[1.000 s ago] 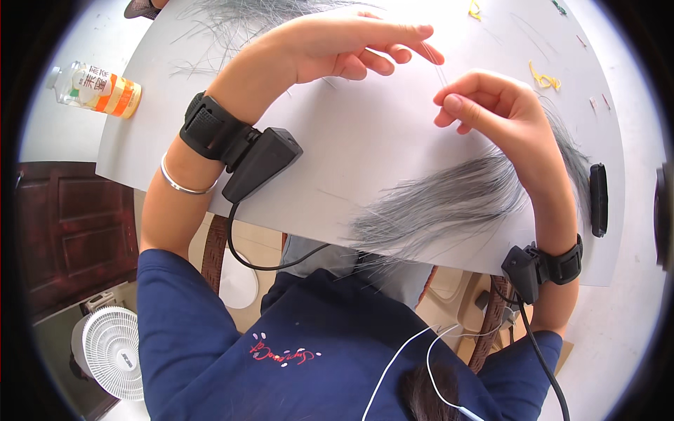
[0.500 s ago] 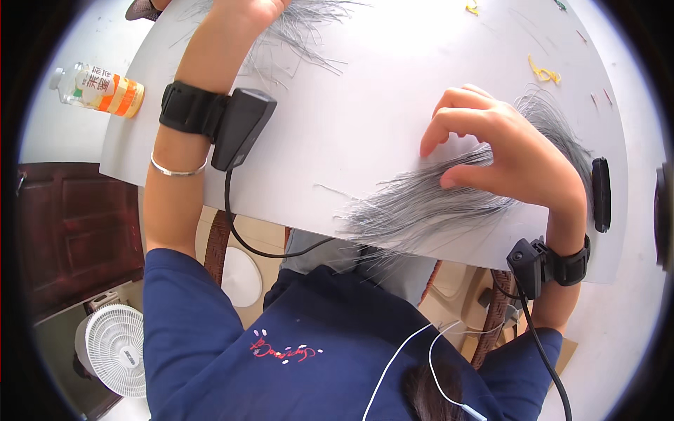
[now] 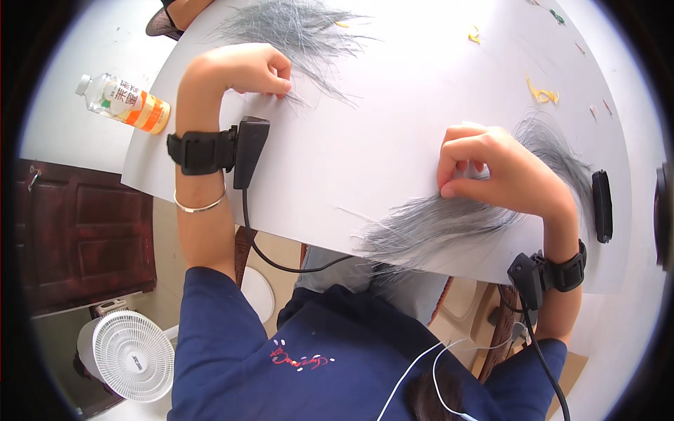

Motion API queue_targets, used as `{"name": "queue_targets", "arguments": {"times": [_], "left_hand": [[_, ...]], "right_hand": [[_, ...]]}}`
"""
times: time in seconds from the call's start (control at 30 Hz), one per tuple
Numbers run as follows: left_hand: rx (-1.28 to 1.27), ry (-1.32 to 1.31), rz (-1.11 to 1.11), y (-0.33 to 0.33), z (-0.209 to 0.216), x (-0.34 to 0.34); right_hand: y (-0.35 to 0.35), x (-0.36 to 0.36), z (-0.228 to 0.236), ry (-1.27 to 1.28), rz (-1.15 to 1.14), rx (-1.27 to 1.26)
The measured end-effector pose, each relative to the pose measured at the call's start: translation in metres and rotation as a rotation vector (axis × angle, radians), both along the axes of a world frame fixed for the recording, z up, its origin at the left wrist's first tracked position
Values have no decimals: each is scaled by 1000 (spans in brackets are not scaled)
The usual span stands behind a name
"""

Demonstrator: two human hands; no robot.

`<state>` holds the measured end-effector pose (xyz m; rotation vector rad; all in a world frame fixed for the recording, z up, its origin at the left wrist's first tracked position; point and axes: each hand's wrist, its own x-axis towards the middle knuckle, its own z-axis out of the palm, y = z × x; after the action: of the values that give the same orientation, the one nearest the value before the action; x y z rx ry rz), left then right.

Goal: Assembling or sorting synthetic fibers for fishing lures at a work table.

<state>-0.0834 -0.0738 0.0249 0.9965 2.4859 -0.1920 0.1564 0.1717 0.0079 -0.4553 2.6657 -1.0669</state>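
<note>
Below my right hand (image 3: 502,168), a long bundle of fine grey strands (image 3: 428,228) lies across the near right part of the table, its cut ends over the edge. The bundle passes under the hand and curves up on its far right side. My right thumb and forefinger are pinched together just above the bundle; what they hold, if anything, is too small to make out. At the far left, my left hand (image 3: 249,68) pinches a few thin grey strands (image 3: 298,100). Just beyond it spreads a loose, tangled pile of grey strands (image 3: 288,29).
The white table (image 3: 372,133) carries yellow ties (image 3: 542,92) at the far right and a black oblong object (image 3: 602,207) at the right. A juice bottle (image 3: 126,102) lies at the left edge. Another person's arm (image 3: 188,10) shows at top left. Cables hang from both wrist devices.
My left hand has come back toward me from the far pile, now pinching a few strands. My right thumb and forefinger, apart before, have closed together above the bundle. The view has shifted slightly.
</note>
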Motion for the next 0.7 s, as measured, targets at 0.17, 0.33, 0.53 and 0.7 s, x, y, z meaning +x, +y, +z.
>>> {"name": "queue_targets", "arguments": {"times": [0.17,0.33,0.53,0.7], "left_hand": [[978,454,-367,15,-43,-49],[821,352,-124,22,-48,-62],[581,19,5,33,-29,-20],[431,151,160,29,-39,-41]], "right_hand": [[0,0,1,-11,-17,-9],[1,-2,1,-8,-5,15],[-2,3,5,16,14,11],[-3,1,7,-32,1,41]]}}
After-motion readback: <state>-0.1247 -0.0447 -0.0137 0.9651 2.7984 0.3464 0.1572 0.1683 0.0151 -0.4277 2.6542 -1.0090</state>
